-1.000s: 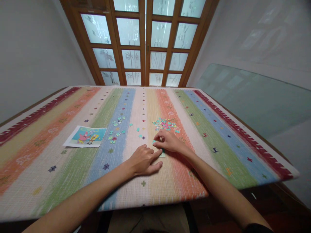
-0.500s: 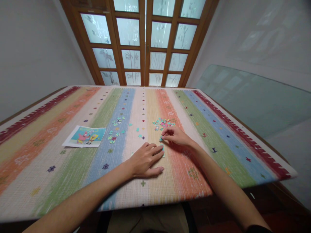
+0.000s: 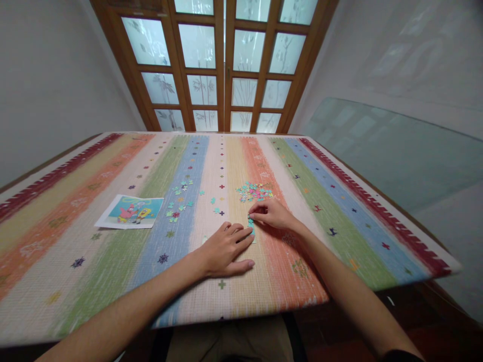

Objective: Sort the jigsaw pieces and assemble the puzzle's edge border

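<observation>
My left hand [image 3: 229, 250] lies flat on the striped tablecloth, its fingers spread over a strip of joined teal puzzle pieces [image 3: 252, 233] that is mostly hidden beneath them. Just beyond those fingertips, my right hand [image 3: 272, 213] pinches a small teal puzzle piece [image 3: 250, 218] at the strip's upper end. Whether the two pieces are locked together is too small to tell. A heap of loose, mixed-colour puzzle pieces [image 3: 254, 191] lies right behind my right hand.
Scattered teal pieces [image 3: 180, 207] lie left of my hands, with a few single ones [image 3: 213, 200] nearer the middle. A printed cartoon picture [image 3: 132, 212] rests farther left. The striped tablecloth [image 3: 124, 281] covers the table; wooden glazed doors [image 3: 225, 75] stand behind it.
My right hand has moved slightly toward the strip, bringing the pinched piece to its upper end. My left hand has stayed in place.
</observation>
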The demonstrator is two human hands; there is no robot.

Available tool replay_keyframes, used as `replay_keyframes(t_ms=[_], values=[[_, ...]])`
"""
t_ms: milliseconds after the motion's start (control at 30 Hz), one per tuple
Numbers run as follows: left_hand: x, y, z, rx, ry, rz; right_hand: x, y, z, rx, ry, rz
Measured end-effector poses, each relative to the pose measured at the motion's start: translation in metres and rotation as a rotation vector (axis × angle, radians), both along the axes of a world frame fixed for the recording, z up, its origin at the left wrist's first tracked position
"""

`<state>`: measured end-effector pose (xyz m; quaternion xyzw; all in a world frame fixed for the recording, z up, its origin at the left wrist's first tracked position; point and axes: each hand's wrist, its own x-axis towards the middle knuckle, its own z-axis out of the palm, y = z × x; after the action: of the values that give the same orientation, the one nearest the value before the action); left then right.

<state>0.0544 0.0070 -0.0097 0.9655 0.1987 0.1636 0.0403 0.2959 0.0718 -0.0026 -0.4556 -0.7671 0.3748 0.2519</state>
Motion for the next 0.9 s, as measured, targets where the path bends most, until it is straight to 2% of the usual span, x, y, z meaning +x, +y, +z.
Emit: replay_keyframes(t_ms=[400, 900], values=[[0.0002, -0.0004, 0.0, 0.002, 0.008, 0.004, 0.0, 0.0001, -0.0021, 0.122, -0.06, 0.005], [0.0003, -0.0004, -0.0018, 0.001, 0.011, 0.012, 0.0013, 0.0004, 0.0004, 0.178, -0.112, 0.055]])
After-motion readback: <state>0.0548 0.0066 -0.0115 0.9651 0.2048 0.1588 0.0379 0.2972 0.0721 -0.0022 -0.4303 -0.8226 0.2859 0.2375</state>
